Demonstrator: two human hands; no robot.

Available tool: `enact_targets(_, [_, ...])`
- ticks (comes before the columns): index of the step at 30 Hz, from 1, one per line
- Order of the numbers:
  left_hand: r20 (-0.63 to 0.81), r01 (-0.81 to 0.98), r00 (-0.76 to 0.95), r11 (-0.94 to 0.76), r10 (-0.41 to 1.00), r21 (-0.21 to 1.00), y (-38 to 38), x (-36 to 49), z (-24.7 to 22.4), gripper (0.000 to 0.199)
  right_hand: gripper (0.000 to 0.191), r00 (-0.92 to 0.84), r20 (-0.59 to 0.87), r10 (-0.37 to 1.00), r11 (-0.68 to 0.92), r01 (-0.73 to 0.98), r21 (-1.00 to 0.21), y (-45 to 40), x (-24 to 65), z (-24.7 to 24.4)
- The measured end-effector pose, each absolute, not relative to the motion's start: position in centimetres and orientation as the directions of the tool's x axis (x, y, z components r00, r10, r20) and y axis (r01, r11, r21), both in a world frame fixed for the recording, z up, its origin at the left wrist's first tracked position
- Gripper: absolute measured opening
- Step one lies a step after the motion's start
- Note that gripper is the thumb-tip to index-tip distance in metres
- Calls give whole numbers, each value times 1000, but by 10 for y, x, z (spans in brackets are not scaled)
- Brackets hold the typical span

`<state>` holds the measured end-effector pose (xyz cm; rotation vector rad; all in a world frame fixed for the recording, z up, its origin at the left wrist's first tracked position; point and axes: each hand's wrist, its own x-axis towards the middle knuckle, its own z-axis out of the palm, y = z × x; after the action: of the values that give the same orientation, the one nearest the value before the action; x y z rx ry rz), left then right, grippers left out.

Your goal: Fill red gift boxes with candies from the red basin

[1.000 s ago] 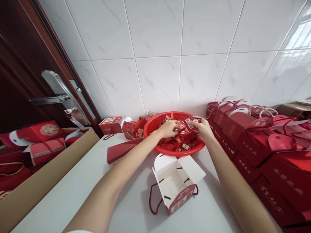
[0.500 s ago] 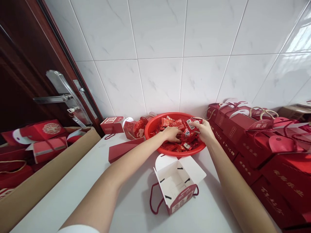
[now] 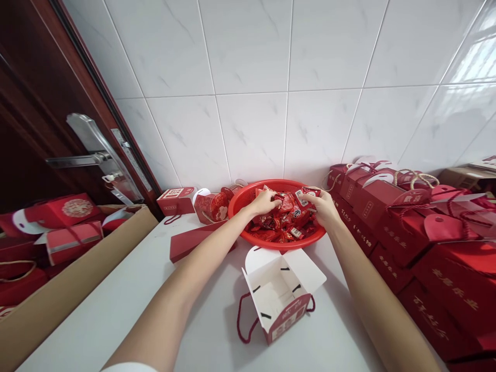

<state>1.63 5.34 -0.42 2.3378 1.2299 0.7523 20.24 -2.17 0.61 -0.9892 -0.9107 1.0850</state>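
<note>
In the head view, picking out packets (image 3: 287, 221) seems underway. They lie in the basket (image 3: 267, 243) at the box's (image 3: 290, 319) twelve o'clock. The right hand (image 3: 324, 207), at two, grips some; the left hand (image 3: 266, 203), at ten, curls, its hold unclear. A light pinch seems called for next.

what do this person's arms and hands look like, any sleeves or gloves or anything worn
The left grip and right grip are ungloved human hands. Both forearms are bare, with no watch or bracelet visible on the wrists. A white sleeve edge shows on the left arm; the right arm shows no sleeve in the picture.
</note>
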Motion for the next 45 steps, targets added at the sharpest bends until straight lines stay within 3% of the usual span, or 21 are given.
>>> enact_targets(6, [270, 577, 435, -496, 859, 649, 57, 13, -5, 31, 34, 235, 84, 968, 152, -290, -945, -21, 202, 5])
enact_targets(11, [305, 439, 431, -492, 849, 752, 59, 11, -8, 7, 36, 223, 110, 969, 172, -280, -944, -19, 204, 3])
enact_targets(15, [274, 361, 422, -438, 864, 824, 59, 10, -11, 19, 36, 224, 101, 969, 164, -282, -945, -19, 204, 2])
enact_targets(20, [331, 501, 355, -477, 874, 722, 59, 9, -10, 14, 34, 227, 101, 969, 162, -272, -948, -21, 204, 3])
enact_targets(24, [298, 661, 276, -406, 914, 631, 57, 7, -7, 25, 33, 235, 95, 967, 157, -262, -952, -23, 203, 5])
enact_targets(27, [358, 787, 255, -408, 898, 463, 53, 8, -5, 31, 33, 228, 96, 969, 155, -260, -953, -23, 203, 5])
enact_targets(29, [407, 791, 380, -520, 831, 323, 49, 11, -5, 28, 35, 227, 100, 969, 159, -261, -952, -23, 203, 5])
enact_targets(32, [273, 736, 597, -650, 754, 188, 43, 20, -7, 33, 37, 225, 103, 969, 160, -252, -954, -24, 202, 5])
enact_targets(35, [95, 761, 630, -637, 771, 119, 39, 27, -8, 42, 37, 220, 102, 970, 158, -258, -953, -24, 202, 5])
enact_targets(39, [78, 781, 604, -609, 793, 140, 38, 25, -7, 29, 37, 222, 97, 970, 160, -289, -944, -25, 202, 7])
enact_targets(45, [163, 768, 498, -521, 852, 372, 42, 17, -4, 35, 37, 221, 99, 970, 162, -287, -944, -27, 201, 9])
